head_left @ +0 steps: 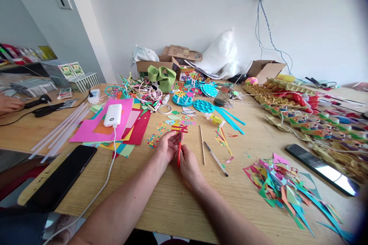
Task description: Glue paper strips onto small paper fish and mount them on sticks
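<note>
My right hand is closed around the orange-red handles of a pair of scissors, whose blades point away from me. Just to the left, my left hand pinches a small piece of red paper at the blade tips. The exact cut is too small to make out. Beyond my hands lie paper fish with coloured patterns. Colourful paper dots are scattered left of my left hand. A thin wooden stick and a pen lie to the right of my right hand.
Coloured paper sheets with a white power bank lie left, near a black phone. Paper scraps and another phone are right. A glue bottle and glass jar stand behind. Another person's hand shows far left.
</note>
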`<state>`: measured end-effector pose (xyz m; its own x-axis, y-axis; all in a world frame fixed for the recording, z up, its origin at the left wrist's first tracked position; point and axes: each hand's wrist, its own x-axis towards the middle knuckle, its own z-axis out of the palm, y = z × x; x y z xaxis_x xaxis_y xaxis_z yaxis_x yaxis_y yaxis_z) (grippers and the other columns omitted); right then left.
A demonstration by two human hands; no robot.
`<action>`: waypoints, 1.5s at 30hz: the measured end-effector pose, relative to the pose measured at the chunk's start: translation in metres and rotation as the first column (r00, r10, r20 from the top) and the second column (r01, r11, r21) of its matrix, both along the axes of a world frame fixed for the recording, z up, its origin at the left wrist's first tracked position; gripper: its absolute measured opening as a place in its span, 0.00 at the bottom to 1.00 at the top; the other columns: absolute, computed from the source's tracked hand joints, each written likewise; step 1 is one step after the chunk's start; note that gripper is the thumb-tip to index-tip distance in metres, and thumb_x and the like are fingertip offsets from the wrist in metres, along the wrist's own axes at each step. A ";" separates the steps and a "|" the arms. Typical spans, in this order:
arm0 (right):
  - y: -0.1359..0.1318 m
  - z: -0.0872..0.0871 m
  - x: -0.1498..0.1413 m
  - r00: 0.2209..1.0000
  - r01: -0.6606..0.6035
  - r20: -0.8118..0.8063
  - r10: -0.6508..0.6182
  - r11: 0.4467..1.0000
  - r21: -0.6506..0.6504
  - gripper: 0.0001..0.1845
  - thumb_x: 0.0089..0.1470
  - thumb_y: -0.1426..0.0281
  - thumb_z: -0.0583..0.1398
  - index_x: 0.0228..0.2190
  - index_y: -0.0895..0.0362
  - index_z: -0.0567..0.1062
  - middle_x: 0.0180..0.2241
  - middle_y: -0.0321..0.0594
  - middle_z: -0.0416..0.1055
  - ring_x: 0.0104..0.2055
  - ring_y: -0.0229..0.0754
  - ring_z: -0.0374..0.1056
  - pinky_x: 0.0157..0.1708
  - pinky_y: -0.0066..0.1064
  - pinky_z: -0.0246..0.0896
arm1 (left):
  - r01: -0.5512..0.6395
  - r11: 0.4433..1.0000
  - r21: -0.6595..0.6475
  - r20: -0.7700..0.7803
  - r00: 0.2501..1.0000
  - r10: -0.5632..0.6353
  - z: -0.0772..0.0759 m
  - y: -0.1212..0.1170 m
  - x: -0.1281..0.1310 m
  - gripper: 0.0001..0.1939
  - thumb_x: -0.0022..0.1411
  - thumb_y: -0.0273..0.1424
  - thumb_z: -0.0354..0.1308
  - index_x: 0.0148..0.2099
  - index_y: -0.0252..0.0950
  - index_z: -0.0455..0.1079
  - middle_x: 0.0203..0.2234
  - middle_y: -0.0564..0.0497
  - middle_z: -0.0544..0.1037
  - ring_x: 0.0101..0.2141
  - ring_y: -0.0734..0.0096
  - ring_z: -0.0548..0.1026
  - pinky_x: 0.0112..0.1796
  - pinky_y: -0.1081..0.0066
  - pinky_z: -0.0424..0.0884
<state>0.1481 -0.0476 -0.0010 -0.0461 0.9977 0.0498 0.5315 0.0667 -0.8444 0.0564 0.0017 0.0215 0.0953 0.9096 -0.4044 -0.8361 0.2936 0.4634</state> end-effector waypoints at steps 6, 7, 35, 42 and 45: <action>-0.010 0.025 0.017 0.938 -0.061 0.342 0.060 0.998 -0.007 0.17 0.60 0.60 0.48 0.25 0.55 0.65 0.24 0.42 0.72 0.25 0.41 0.67 0.24 0.28 0.48 | -0.057 0.998 -0.020 -0.012 0.998 0.057 -0.002 0.005 -0.007 0.06 0.52 0.17 0.54 0.28 0.28 0.71 0.25 0.42 0.79 0.28 0.68 0.79 0.34 0.72 0.75; -0.014 0.030 0.020 0.896 -0.107 0.431 0.107 0.994 -0.025 0.17 0.60 0.60 0.48 0.25 0.55 0.66 0.24 0.44 0.73 0.25 0.42 0.68 0.24 0.28 0.48 | -0.063 0.998 -0.016 -0.021 0.998 0.063 -0.002 0.006 -0.008 0.06 0.52 0.17 0.54 0.28 0.28 0.71 0.25 0.41 0.79 0.28 0.68 0.79 0.34 0.71 0.75; 0.030 0.022 0.030 0.756 -0.451 0.518 0.401 0.892 -0.033 0.05 0.53 0.73 0.56 0.31 0.59 0.73 0.33 0.43 0.71 0.35 0.40 0.66 0.36 0.28 0.57 | 0.041 0.989 0.141 -0.151 0.988 -0.020 -0.009 0.010 -0.012 0.02 0.49 0.21 0.58 0.29 0.31 0.70 0.27 0.44 0.79 0.28 0.67 0.78 0.35 0.69 0.73; 0.036 0.023 0.016 0.665 -0.457 0.606 0.437 0.880 -0.134 0.07 0.52 0.75 0.54 0.27 0.60 0.72 0.33 0.48 0.73 0.36 0.43 0.67 0.37 0.30 0.55 | 0.045 0.986 0.160 -0.182 0.983 -0.016 -0.011 0.011 -0.012 0.03 0.48 0.20 0.57 0.28 0.30 0.69 0.26 0.44 0.79 0.26 0.67 0.78 0.33 0.68 0.74; 0.035 0.028 0.018 0.684 -0.450 0.569 0.456 0.878 -0.162 0.08 0.52 0.76 0.52 0.26 0.60 0.71 0.31 0.47 0.72 0.33 0.41 0.65 0.34 0.30 0.55 | 0.048 0.983 0.176 -0.192 0.981 -0.014 -0.010 0.009 -0.012 0.03 0.47 0.21 0.58 0.28 0.30 0.69 0.26 0.44 0.79 0.26 0.67 0.78 0.32 0.69 0.74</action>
